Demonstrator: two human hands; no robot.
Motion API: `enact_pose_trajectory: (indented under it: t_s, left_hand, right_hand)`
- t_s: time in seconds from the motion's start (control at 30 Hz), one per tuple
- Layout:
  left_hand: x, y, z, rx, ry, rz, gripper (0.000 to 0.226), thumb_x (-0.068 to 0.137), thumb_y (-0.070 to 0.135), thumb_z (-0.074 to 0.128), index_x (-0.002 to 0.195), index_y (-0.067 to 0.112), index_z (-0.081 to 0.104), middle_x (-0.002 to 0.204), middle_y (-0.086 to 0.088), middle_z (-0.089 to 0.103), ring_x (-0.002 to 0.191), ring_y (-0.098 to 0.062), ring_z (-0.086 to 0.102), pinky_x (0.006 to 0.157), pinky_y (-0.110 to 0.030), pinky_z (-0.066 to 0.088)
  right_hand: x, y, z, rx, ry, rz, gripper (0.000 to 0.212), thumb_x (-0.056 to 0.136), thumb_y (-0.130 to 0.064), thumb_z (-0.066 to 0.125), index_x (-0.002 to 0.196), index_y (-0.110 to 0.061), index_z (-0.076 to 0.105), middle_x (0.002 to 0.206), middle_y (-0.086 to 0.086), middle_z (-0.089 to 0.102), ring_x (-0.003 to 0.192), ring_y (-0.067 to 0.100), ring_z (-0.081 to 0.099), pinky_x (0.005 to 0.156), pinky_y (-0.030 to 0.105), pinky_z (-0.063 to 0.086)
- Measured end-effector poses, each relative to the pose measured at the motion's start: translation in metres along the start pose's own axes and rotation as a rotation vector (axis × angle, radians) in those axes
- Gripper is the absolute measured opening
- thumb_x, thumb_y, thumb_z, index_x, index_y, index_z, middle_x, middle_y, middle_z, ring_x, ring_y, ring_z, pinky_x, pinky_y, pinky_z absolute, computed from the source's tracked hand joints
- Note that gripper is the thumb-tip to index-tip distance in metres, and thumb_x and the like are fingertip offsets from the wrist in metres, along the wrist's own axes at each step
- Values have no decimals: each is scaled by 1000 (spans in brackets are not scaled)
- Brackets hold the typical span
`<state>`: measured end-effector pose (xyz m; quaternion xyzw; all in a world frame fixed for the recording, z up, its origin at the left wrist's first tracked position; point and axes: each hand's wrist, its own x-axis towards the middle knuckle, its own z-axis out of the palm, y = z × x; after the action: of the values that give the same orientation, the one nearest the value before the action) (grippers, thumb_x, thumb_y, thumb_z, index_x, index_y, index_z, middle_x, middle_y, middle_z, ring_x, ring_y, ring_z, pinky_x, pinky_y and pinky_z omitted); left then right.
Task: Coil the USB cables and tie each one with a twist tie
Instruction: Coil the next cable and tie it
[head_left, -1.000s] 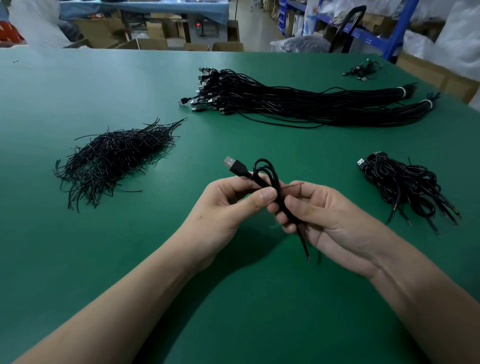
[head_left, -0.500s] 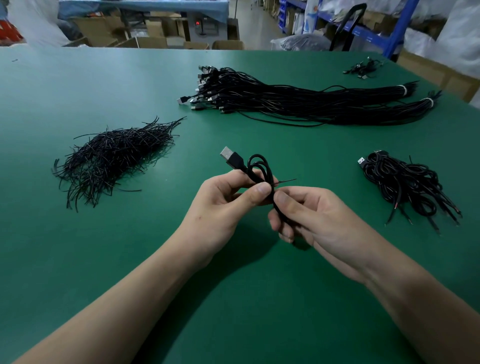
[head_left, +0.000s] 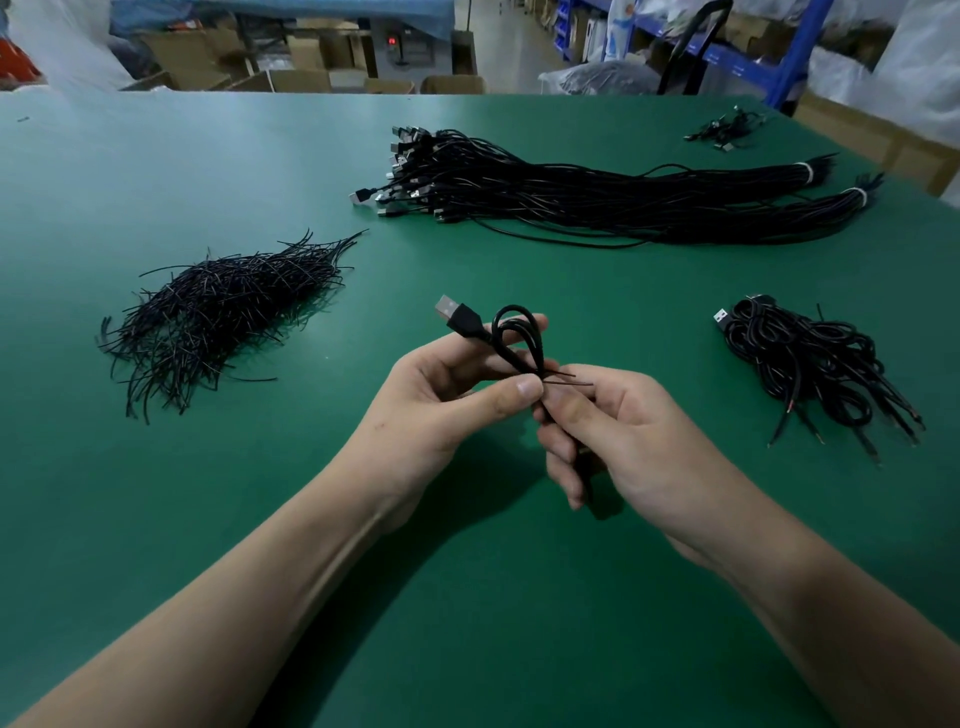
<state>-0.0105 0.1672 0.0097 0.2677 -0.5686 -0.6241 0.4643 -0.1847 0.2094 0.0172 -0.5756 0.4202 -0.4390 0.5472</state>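
Observation:
A coiled black USB cable is held above the green table, its silver plug pointing up and left. My left hand pinches the coil's middle between thumb and fingers. My right hand grips the coil's lower part. A thin black twist tie is wrapped at the coil's waist, its two ends sticking out to the right between my hands. A heap of loose twist ties lies to the left. A long bundle of uncoiled cables lies at the back. A pile of coiled cables sits at the right.
A small cluster of cables lies at the far right corner of the table. Cardboard boxes and blue shelving stand beyond the table's far edge.
The coil has been lifted slightly and the hanging cable tail is now hidden behind my right hand. The tie's ends now stick out as two strands to the right.

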Motion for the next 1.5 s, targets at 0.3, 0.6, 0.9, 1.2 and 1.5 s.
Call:
enact_pose_trajectory:
  t_s: [0.3,0.6,0.9,1.2,1.5]
  left_hand:
    - [-1,1,0,-69,-39,-46,31,77,21,77,109,20,77,97,0,76,88,-8,68,86,-15,49]
    - [-2,0,5,-6,28,-3,20,85,9,68,105,12,70,90,0,71,77,-10,61,77,-16,48]
    - [-4,0,23,23,231,70,17,78,1,59,87,15,60,83,-2,70,74,-8,63,69,-17,49]
    - [-6,0,21,-31,213,25,28,89,-13,60,102,12,57,88,1,77,79,-4,69,66,-11,49]
    - [-5,-2,19,-14,242,-9,22,79,16,79,99,12,72,80,3,72,77,-4,64,63,-12,47]
  right_hand:
    - [0,-3,-3,176,-97,131,23,95,-38,57,79,-25,68,61,-6,35,47,7,26,45,19,28]
    - [1,0,0,145,-63,93,26,96,-32,52,79,-31,71,61,-12,32,50,5,23,46,17,25]
    - [4,11,13,-294,173,-88,19,95,-41,47,88,-33,63,59,-20,49,51,2,38,55,26,30]
    - [0,7,15,-476,294,-156,23,104,-18,53,121,-23,68,102,-16,74,96,1,68,84,25,54]
    - [-2,3,12,-600,346,-226,17,103,-19,52,92,-15,65,67,-5,59,58,9,48,53,23,36]
